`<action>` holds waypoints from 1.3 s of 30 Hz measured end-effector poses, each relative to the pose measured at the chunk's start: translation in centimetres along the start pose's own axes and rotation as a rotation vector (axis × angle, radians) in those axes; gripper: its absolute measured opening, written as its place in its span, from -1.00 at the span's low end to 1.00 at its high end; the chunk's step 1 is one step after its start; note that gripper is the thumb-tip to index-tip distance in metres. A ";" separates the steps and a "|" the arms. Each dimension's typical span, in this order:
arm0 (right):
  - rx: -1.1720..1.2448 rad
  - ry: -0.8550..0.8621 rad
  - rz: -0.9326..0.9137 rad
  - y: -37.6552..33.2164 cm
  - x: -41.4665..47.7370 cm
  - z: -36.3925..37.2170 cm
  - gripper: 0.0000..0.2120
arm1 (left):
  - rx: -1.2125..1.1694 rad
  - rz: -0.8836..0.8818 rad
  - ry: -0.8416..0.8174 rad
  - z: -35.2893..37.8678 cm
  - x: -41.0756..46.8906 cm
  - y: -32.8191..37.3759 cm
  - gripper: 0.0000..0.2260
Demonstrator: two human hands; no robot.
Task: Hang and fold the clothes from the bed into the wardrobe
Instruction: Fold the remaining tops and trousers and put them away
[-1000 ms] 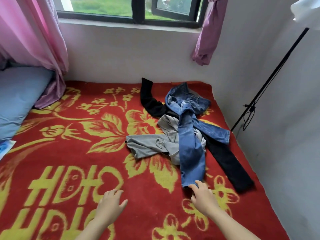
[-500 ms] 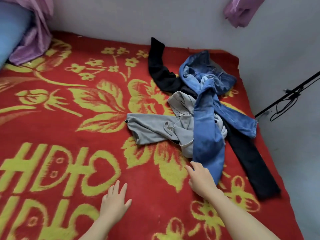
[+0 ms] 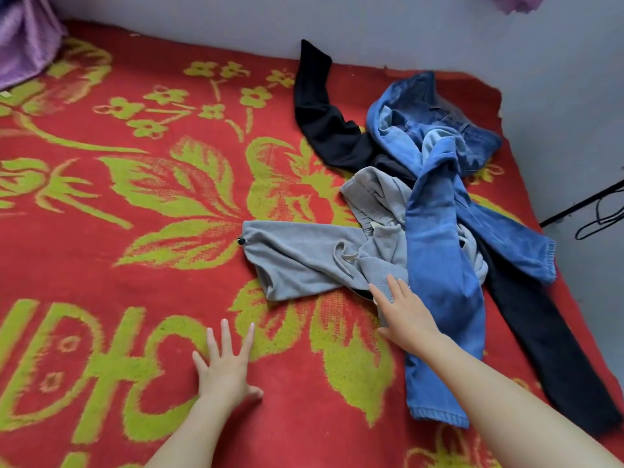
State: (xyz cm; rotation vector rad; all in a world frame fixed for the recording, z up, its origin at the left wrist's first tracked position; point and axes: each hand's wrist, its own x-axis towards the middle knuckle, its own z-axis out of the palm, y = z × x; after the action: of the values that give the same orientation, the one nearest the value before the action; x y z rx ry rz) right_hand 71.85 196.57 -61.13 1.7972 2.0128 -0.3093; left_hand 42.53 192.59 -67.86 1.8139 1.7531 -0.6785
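Right hand (image 3: 403,315): fingers straight, clasping nothing, tips over the near edge of the grey garment (image 3: 304,261), just left of the blue jeans (image 3: 439,265). Left hand (image 3: 226,366): fingers spread, palm down on the red blanket (image 3: 152,288), holding nothing, well left of the pile. Clothes heaped on right side of bed: jeans on top, crossing the grey garment and the black trousers (image 3: 547,359), which run from far wall to near right. Purple curtain (image 3: 23,38) at far left
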 end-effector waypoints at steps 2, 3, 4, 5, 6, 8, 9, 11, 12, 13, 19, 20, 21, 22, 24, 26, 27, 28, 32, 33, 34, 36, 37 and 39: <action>0.010 -0.062 0.014 0.2 1.3 0.0 -0.17 | -0.042 -0.024 -0.050 0.4 1.0 -0.1 0.08; 0.010 -0.066 0.020 0.4 1.9 0.2 -0.16 | -0.042 -0.030 -0.073 0.6 1.3 -0.2 0.07; 0.016 -0.062 0.026 0.6 2.5 0.3 -0.15 | -0.042 -0.031 -0.087 0.8 1.7 -0.2 0.07; 0.025 -0.064 0.034 0.7 2.8 0.4 -0.15 | -0.039 -0.032 -0.097 0.9 1.8 -0.2 0.07; 0.032 -0.070 0.053 0.9 3.2 0.6 -0.15 | -0.042 -0.032 -0.103 0.9 1.8 -0.1 0.07; 0.080 -0.083 0.117 1.3 3.8 1.1 -0.16 | -0.050 -0.033 -0.109 0.9 2.0 0.0 0.07; 0.095 -0.092 0.149 1.3 4.1 1.2 -0.15 | -0.058 -0.033 -0.110 1.0 2.2 0.0 0.07; 0.057 -0.003 0.173 0.9 4.4 1.7 -0.09 | -0.069 -0.028 -0.115 1.1 2.4 0.1 0.07; 0.029 0.069 0.166 0.7 4.6 2.1 -0.04 | -0.079 -0.024 -0.120 1.2 2.5 0.0 0.07; 0.010 0.124 0.166 0.5 4.9 2.8 -0.04 | -0.088 -0.020 -0.125 1.4 2.7 0.0 0.08; 0.141 0.413 0.201 -0.7 4.1 5.0 -0.36 | -0.126 -0.014 -0.146 1.7 3.3 -0.3 0.08; 0.165 0.422 0.223 -0.9 3.6 5.1 -0.38 | -0.124 -0.012 -0.150 1.7 3.4 -0.4 0.08; 0.182 0.430 0.236 -1.1 2.8 5.3 -0.39 | -0.128 -0.008 -0.156 1.6 3.5 -0.4 0.08; 0.203 0.432 0.246 -1.4 1.6 5.5 -0.40 | -0.137 -0.005 -0.162 1.5 3.4 -0.3 0.08; 0.251 0.413 0.284 -1.9 -1.2 6.5 -0.41 | -0.147 0.006 -0.168 0.8 3.6 -0.5 0.07; 0.306 0.352 0.361 -2.0 -4.9 7.2 -0.42 | -0.187 0.022 -0.172 0.1 3.0 -1.0 0.05; 0.340 0.305 0.397 -1.9 -6.6 7.3 -0.45 | -0.223 0.027 -0.158 0.0 2.5 -1.2 0.03; 0.387 0.273 0.432 -1.6 -8.4 6.7 -0.49 | -0.264 0.025 -0.128 0.0 1.3 -1.2 0.01; 0.556 0.260 0.510 -0.2 -12.5 3.8 -0.56 | -0.307 0.016 -0.019 2.8 -5.4 -0.1 -0.06; 0.583 0.276 0.519 0.1 -13.8 2.6 -0.54 | -0.300 0.032 -0.024 3.4 -7.8 0.5 -0.06; 0.614 0.300 0.518 0.1 -14.5 1.6 -0.53 | -0.295 0.056 -0.039 4.2 -9.5 1.1 -0.05; 0.659 0.321 0.505 -0.3 -16.6 -0.5 -0.53 | -0.257 0.102 -0.088 4.5 -12.7 2.3 0.00; 0.670 0.314 0.496 -0.8 -18.2 -1.5 -0.53 | -0.247 0.133 -0.100 4.1 -14.3 2.8 0.05; 0.702 0.315 0.449 -2.3 -22.0 -3.2 -0.49 | -0.257 0.186 -0.093 2.7 -16.8 3.7 0.14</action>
State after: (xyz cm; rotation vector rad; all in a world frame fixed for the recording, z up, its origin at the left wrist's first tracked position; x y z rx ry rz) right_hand 70.74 178.07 -48.66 2.8170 1.7226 -0.6859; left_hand 45.62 178.30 -58.41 1.7125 1.5117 -0.4335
